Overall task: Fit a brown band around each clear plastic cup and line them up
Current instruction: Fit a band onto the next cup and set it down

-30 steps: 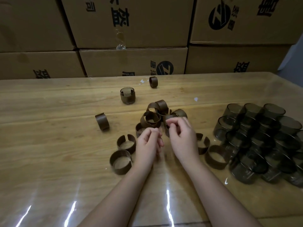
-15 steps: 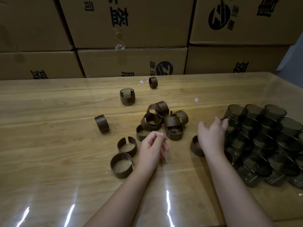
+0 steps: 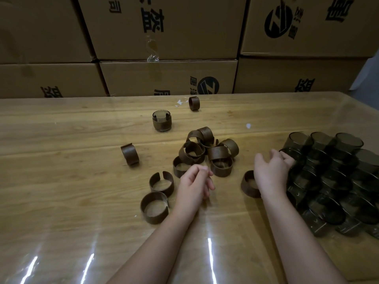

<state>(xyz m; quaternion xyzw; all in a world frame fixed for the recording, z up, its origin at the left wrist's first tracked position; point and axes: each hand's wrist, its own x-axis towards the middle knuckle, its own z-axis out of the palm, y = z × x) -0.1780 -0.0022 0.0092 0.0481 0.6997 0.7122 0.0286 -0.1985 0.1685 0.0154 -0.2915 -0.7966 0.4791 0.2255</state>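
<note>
R grip open, fingertips touching nearest cup of the cup pile at right of tabletop. L grip loosely curled, holding nothing, just in front of the band heap. One banded cup stands upright further back. Loose band just beside my R wrist.

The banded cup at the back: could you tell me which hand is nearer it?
Left. The left hand is in front of the banded cup; the right hand, farther right, at the bare cups.
</note>
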